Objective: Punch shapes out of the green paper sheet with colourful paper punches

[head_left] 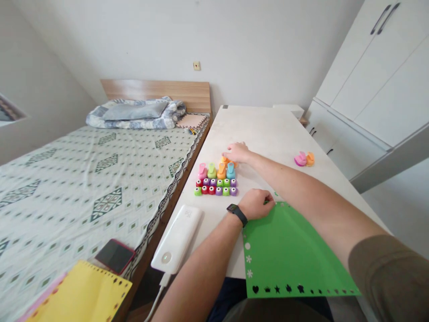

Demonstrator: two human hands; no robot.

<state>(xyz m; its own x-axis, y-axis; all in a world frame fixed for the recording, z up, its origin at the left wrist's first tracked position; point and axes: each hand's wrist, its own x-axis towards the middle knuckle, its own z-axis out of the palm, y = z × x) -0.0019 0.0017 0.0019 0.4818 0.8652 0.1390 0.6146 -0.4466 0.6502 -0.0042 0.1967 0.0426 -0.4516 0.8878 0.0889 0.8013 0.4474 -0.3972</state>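
1. A yellow paper sheet with punched edge shapes point(83, 293) lies on the patterned bedspread point(67, 179) at the near left, and a dark phone in a red case point(115, 256) sits just beside it.
2. A white power bank point(177, 238) rests on the pale table point(268, 129) near its left edge, with a cable running off the near end.
3. Small plastic craft punches in mixed colours point(217, 180) stand in 3 neat rows on the table, the 4 taller lever ones at the back.
4. The left hand point(256, 203), with a black watch at the wrist, is curled into a loose fist, fingers together, pressing the top corner of a green paper sheet with punched border shapes point(288, 255) that overhangs the near table edge.
5. The right hand point(237, 153) reaches behind the rows, fingers closed down over an orange lever punch point(225, 159).
6. A pink and an orange punch point(304, 159) sit well apart at the right.
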